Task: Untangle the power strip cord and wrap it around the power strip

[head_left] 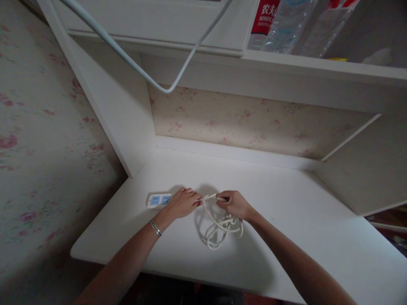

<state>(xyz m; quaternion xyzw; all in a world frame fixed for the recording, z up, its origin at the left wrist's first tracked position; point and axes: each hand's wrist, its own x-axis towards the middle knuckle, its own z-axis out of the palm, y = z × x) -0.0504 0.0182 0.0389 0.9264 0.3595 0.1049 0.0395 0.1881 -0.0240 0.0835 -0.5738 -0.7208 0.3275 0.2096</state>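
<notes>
My right hand [233,204] pinches a cream, rubbery-looking cord [227,221]; loops slump at seven o'clock. My left hand [182,203], fingers curled round a white, oblong, blue-socketed plastic power strip [155,200] at nine, probably anchors it against tugging.

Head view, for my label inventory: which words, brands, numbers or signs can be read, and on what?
"农夫": on the red label on the shelf; what follows is hidden.
"NONGFU": below it, same label; the rest is hidden.
Smaller line beneath: too blurred to read.
Power strip: any print is too small to read.
</notes>
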